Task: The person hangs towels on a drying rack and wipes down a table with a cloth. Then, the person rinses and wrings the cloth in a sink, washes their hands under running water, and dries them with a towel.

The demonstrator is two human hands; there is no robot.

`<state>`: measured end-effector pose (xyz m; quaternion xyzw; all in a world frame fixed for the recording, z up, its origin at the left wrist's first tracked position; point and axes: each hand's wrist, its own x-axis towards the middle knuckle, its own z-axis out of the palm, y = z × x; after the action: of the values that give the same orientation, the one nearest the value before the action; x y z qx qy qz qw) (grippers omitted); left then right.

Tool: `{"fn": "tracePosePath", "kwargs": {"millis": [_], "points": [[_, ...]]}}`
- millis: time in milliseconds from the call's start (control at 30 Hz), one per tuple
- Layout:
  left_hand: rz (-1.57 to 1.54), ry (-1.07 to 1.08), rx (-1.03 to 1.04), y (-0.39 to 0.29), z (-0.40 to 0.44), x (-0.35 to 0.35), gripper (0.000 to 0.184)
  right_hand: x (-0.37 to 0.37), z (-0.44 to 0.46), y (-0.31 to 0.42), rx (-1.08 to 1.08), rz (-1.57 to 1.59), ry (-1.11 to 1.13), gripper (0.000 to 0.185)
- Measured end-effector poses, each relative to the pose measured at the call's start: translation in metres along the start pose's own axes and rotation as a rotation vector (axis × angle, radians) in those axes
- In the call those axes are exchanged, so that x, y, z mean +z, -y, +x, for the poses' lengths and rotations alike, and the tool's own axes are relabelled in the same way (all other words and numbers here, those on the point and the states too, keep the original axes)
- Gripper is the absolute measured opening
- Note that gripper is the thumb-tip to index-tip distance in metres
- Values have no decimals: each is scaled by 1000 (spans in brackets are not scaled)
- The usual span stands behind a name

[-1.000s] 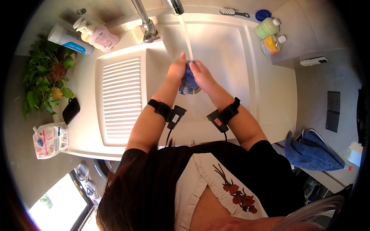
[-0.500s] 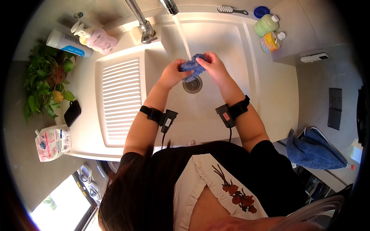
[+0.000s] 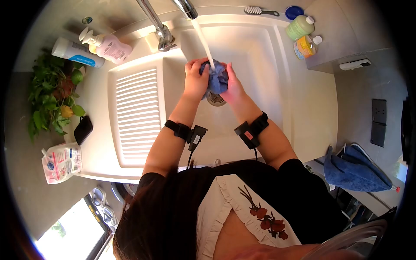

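Observation:
A crumpled blue cloth (image 3: 218,79) is held between both hands over the sink basin (image 3: 255,56). Water from the faucet spout (image 3: 186,9) runs down onto it. My left hand (image 3: 196,78) grips the cloth's left side with bent fingers. On the right side, my right hand (image 3: 234,86) presses against the cloth, its thumb pointing up and its other fingers mostly hidden. Just below the cloth, the round drain (image 3: 216,99) is partly covered.
A ribbed washboard (image 3: 138,117) lies left of the basin. Pump bottles (image 3: 113,48), a plant (image 3: 54,93), a black phone-like object (image 3: 83,130) and a pouch (image 3: 63,162) stand farther left. A brush (image 3: 261,11) and a green bottle (image 3: 300,27) sit behind; a blue towel (image 3: 355,169) hangs right.
The hands have turned and drawn together around the cloth, which is bunched differently under the stream. The spout appears farther left than before.

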<state>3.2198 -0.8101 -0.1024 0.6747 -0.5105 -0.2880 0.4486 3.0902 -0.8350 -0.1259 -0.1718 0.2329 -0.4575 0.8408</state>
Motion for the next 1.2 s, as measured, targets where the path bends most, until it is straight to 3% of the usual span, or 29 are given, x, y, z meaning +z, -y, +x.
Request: {"fn": "tracePosePath", "kwargs": {"millis": [67,167,300,367,500,567,700,833,867,967,1033,1167,1200], "points": [[-18,-67,129,0,-6,6,55,0,10,-1,41,-16,-15,43],[22,18,241,-9,-19,5,60,5,17,-8,69,-7,-103,45],[-62,23,-18,-7,-17,11,53,12,18,-16,100,46,-184,43],[-65,25,-43,-6,-14,15,45,10,19,-23,-1,33,-189,41],[-154,60,-134,15,-6,25,37,22,7,-18,48,-151,-345,36],[-446,17,-357,19,-3,29,37,32,-2,-16,16,-300,-432,35],[-990,98,-707,16,5,17,50,13,-4,-17,-118,-396,-292,34],[-1002,201,-376,30,3,14,61,10,1,3,-170,-394,-246,32],[-947,185,-307,32,0,16,50,10,0,9,-152,-381,-216,31],[-710,202,-294,28,1,12,34,4,-1,18,-83,-289,-198,34],[-929,156,-435,14,3,6,29,1,-4,17,-68,-218,-214,36],[-1164,95,-585,-7,6,8,26,27,-27,24,289,70,-151,35],[-1202,99,-605,-7,7,9,26,18,-22,14,193,47,-156,38]]}}
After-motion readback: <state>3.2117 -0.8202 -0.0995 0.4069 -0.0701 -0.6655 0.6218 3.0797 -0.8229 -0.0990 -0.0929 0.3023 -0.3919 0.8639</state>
